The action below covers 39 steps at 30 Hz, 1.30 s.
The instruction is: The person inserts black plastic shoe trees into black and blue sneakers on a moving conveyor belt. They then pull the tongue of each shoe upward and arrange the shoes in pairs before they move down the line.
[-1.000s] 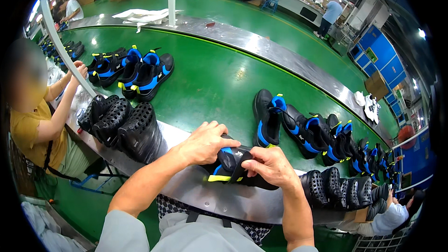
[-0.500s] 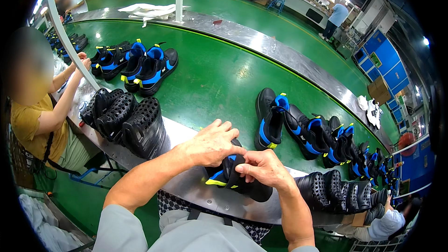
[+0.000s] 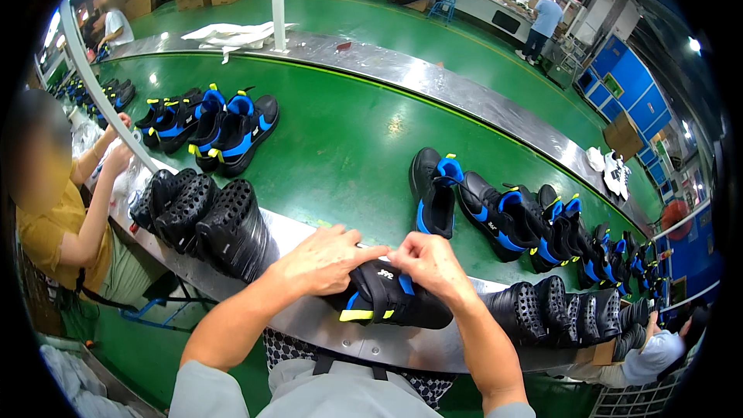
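In front of me a black shoe [image 3: 401,303] with blue panels and yellow tabs lies on the metal ledge, its toe toward the right. My left hand [image 3: 329,259] grips the shoe at its opening, with the index finger stretched toward my other hand. Above the middle of the shoe, my right hand [image 3: 432,263] is closed in a pinch. Whatever sits between those fingertips is too small and too covered to make out. Both hands hide the far side of the shoe and most of its opening.
Stacked black perforated moulds [image 3: 232,224] stand left on the metal ledge [image 3: 290,236]; more moulds [image 3: 553,310] stand right. Matching shoes [image 3: 240,131] sit on the green belt [image 3: 333,139] at left, with a row [image 3: 503,217] at right. A person in yellow [image 3: 66,224] works at left.
The shoe has tipped so that its side faces up more. My right hand has moved from its near edge up to its far side. The whole view has shifted slightly.
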### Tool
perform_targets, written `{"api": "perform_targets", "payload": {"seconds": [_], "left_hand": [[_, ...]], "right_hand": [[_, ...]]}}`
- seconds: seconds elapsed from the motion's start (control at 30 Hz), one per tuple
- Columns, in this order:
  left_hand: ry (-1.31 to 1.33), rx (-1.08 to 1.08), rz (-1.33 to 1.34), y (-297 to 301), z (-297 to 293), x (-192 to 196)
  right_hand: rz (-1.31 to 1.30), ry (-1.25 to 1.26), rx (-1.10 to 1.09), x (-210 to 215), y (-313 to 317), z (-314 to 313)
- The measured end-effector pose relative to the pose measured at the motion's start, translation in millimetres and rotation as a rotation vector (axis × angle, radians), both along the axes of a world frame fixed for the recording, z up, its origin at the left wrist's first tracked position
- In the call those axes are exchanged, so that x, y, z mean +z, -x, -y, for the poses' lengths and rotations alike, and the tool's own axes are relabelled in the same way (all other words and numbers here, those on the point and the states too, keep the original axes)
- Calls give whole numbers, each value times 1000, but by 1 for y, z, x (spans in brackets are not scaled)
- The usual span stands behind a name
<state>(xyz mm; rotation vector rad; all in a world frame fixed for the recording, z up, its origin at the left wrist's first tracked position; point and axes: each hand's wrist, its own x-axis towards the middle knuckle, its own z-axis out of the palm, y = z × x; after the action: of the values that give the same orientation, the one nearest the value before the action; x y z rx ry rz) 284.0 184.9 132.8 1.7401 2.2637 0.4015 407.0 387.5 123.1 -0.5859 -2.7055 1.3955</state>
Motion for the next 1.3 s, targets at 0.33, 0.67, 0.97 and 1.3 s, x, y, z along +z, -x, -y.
{"api": "perform_targets", "payload": {"seconds": [0.33,0.67,0.97,1.3], "left_hand": [[81,692,576,12,31,-24],[-473,552,-349,75,-113,-5],[-394,748,190,38,-199,-80],[-468,723,8,53,-198,-102]], "right_hand": [[49,-376,-335,-51,16,-107],[35,-197,-440,-56,55,-72],[-541,4,-451,-90,85,-89],[-631,-89,-462,-98,89,-70]]}}
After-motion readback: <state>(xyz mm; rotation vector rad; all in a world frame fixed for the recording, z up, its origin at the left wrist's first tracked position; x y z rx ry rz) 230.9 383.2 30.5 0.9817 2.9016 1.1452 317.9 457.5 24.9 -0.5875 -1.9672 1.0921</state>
